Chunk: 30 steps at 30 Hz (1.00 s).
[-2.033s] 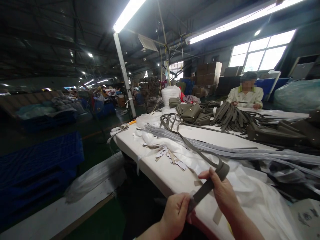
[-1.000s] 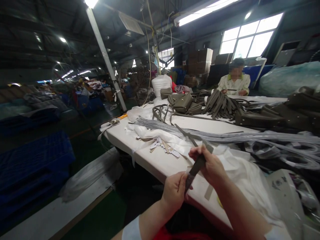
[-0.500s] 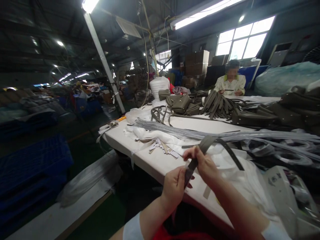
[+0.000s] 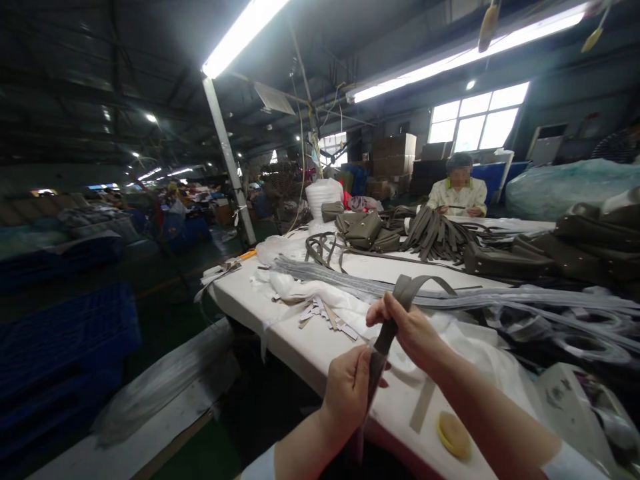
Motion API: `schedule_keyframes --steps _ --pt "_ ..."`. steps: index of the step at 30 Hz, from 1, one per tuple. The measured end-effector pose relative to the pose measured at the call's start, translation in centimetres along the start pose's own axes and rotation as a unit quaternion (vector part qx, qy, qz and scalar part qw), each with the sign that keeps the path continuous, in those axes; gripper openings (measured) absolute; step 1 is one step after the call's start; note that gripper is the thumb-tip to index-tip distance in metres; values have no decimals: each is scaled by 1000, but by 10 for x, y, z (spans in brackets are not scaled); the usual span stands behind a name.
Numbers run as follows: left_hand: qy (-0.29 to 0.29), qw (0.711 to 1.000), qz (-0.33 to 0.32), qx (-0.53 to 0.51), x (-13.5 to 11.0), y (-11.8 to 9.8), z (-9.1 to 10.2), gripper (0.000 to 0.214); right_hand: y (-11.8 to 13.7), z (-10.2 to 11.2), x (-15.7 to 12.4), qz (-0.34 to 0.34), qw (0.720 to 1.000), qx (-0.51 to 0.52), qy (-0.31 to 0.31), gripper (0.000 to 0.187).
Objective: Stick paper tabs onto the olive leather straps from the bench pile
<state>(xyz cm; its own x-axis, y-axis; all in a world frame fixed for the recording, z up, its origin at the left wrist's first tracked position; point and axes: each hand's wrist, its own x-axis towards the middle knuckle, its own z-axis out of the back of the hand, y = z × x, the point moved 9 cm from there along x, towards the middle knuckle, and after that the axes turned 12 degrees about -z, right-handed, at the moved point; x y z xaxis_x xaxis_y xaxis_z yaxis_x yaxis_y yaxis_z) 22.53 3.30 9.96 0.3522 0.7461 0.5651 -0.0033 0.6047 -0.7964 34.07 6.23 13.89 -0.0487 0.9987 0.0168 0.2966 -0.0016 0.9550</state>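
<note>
My left hand is closed around the lower end of an olive-grey strap, low in the middle of the view. My right hand pinches the same strap higher up, just above the left hand. From my right hand the strap arches up and bends away to the right over the white table. Both hands hover over the table's near edge.
White cloth and small paper scraps lie ahead of my hands. Olive bags, a strap pile and grey strips crowd the far side. A yellow disc lies near my right forearm. A person sits at the far end. Blue crates stand at left.
Over two seconds my hands have worked along the strap, from gripping near its folded end to holding it upright, and its loop now arches higher above my right hand.
</note>
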Motion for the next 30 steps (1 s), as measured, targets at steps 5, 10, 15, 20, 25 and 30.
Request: schedule_keyframes --steps 5,10,15,20,25,30 --pt "-57 998 -29 7 18 -16 15 49 -7 -33 -5 -53 997 -40 45 54" --pt "-12 1000 -1 17 -3 3 8 52 50 7 8 39 994 97 -41 48" --pt "-22 999 -14 -18 -7 3 6 54 64 2 14 62 998 7 -1 53" --pt "-43 998 -35 -10 22 -26 16 55 61 -26 2 107 988 -111 -2 55" --pt "-75 996 -50 -21 44 -38 20 56 36 -48 -3 20 987 -158 35 60" --pt "-36 997 -51 -49 47 -37 6 50 93 -26 4 98 993 -67 -3 51"
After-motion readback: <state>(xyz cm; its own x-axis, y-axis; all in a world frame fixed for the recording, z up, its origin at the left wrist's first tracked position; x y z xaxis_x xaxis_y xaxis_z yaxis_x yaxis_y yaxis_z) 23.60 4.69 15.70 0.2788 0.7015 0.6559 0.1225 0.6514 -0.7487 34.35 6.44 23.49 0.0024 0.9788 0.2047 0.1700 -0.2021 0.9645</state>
